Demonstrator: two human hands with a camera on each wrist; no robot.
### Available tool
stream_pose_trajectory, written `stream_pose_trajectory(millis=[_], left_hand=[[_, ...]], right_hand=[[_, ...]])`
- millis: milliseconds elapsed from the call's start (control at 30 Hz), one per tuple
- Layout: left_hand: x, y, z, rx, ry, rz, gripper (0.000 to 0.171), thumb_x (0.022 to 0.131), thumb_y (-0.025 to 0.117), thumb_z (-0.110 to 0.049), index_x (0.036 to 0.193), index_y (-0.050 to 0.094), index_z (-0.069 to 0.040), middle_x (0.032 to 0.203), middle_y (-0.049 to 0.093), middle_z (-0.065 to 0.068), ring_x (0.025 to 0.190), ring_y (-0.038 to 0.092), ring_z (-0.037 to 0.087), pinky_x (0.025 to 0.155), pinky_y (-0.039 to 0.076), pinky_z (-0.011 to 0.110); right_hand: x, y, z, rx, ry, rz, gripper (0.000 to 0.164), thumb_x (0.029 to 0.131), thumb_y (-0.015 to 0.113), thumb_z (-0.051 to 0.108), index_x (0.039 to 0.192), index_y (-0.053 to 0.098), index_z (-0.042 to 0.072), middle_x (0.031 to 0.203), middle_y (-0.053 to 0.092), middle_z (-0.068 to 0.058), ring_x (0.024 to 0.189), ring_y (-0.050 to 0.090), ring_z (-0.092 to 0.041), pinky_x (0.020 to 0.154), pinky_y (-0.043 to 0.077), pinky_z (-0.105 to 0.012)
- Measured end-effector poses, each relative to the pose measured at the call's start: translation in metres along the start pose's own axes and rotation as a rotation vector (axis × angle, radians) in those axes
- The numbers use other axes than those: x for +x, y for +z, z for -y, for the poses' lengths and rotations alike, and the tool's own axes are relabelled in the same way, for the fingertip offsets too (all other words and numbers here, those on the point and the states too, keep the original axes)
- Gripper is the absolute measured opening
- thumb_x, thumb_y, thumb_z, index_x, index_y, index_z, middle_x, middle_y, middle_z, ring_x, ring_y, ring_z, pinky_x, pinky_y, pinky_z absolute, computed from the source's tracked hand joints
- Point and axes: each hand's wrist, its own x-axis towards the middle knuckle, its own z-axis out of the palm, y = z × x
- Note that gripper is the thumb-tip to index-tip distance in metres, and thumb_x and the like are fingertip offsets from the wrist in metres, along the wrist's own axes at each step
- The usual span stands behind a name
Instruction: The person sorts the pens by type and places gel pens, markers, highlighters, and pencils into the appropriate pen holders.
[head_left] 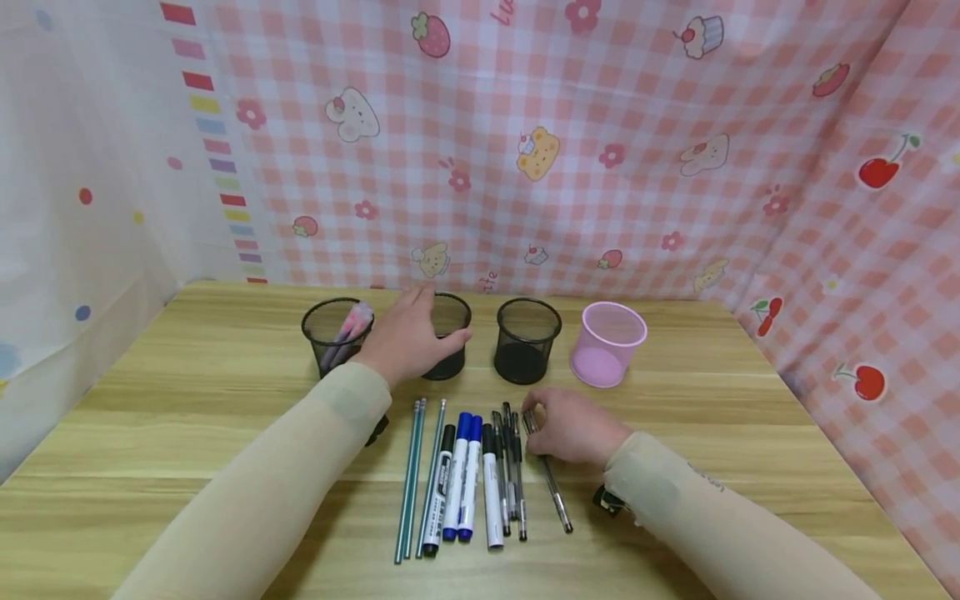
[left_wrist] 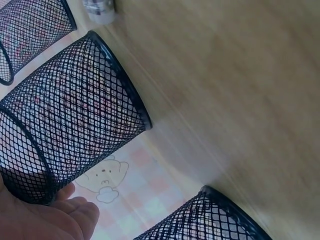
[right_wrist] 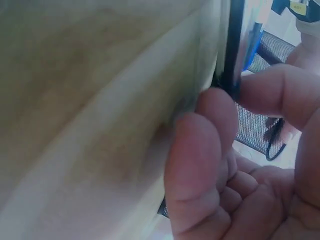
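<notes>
My left hand (head_left: pixel 405 337) is at the second black mesh pen holder (head_left: pixel 453 360) from the left. Its fingers reach behind the holder and the thumb points across its near side. The left wrist view shows the fingers curled around the outside by the rim of this holder (left_wrist: pixel 75 110). In front of the holders, my right hand (head_left: pixel 576 427) pinches the upper end of a clear gel pen (head_left: pixel 557 497) between thumb and fingertips. The pen's lower end lies near the tabletop. Several similar gel pens (head_left: pixel 519 475) lie just left of it.
Whiteboard markers (head_left: pixel 459 475) and green pencils (head_left: pixel 411 492) lie left of the pens. The leftmost black holder (head_left: pixel 318 335) contains pink-topped pens (head_left: pixel 351 325). Another black holder (head_left: pixel 522 354) and a pink one (head_left: pixel 602 354) stand to the right. A checked cloth (head_left: pixel 480 192) hangs behind the table.
</notes>
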Motion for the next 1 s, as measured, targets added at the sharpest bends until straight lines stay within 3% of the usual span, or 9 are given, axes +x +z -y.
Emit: stream_pose_trajectory(millis=[67,167,533,733,1000], left_hand=[[0.0,0.0,0.0,-0.001,0.0,-0.002,0.107,0.095,0.051,-0.077,0.169,0.019,-0.005,0.177,0.019,0.013,0.163,0.021,0.034,0.129,0.028,0.057],[0.0,0.001,0.0,-0.001,0.0,-0.002,0.107,0.095,0.052,-0.077,0.168,0.019,-0.005,0.177,0.019,0.012,0.163,0.022,0.034,0.128,0.029,0.057],[0.0,-0.001,-0.001,0.016,-0.018,0.016,0.106,0.096,0.055,-0.074,0.169,0.019,-0.006,0.177,0.018,0.011,0.163,0.02,0.033,0.129,0.028,0.055],[0.001,-0.001,0.0,0.021,-0.015,0.012,0.105,0.096,0.056,-0.072,0.168,0.019,-0.005,0.177,0.019,0.012,0.163,0.021,0.034,0.129,0.027,0.056],[0.001,0.0,0.001,0.03,-0.019,0.014,0.105,0.096,0.055,-0.073,0.168,0.02,-0.005,0.177,0.019,0.012,0.163,0.023,0.034,0.129,0.029,0.055]], right_hand=[[0.0,-0.002,-0.001,0.073,0.011,-0.009,0.053,0.083,0.079,0.012,0.134,0.063,0.012,0.079,0.065,-0.005,0.065,0.061,-0.019,0.059,0.048,-0.033],[0.001,-0.006,-0.004,0.169,-0.002,-0.055,0.054,0.087,0.075,0.012,0.138,0.059,0.011,0.077,0.064,-0.005,0.062,0.059,-0.017,0.055,0.047,-0.03],[0.003,-0.018,-0.001,0.499,-0.152,-0.347,0.056,0.091,0.069,0.005,0.145,0.05,0.005,0.074,0.066,-0.004,0.062,0.058,-0.015,0.055,0.049,-0.025],[0.006,-0.019,0.0,0.702,-0.185,-0.434,0.058,0.095,0.065,0.002,0.149,0.045,0.007,0.079,0.068,-0.007,0.067,0.067,-0.025,0.061,0.06,-0.033],[0.011,-0.019,0.005,0.882,-0.212,-0.594,0.053,0.097,0.06,-0.004,0.147,0.042,0.004,0.075,0.063,-0.005,0.06,0.063,-0.017,0.061,0.061,-0.03]])
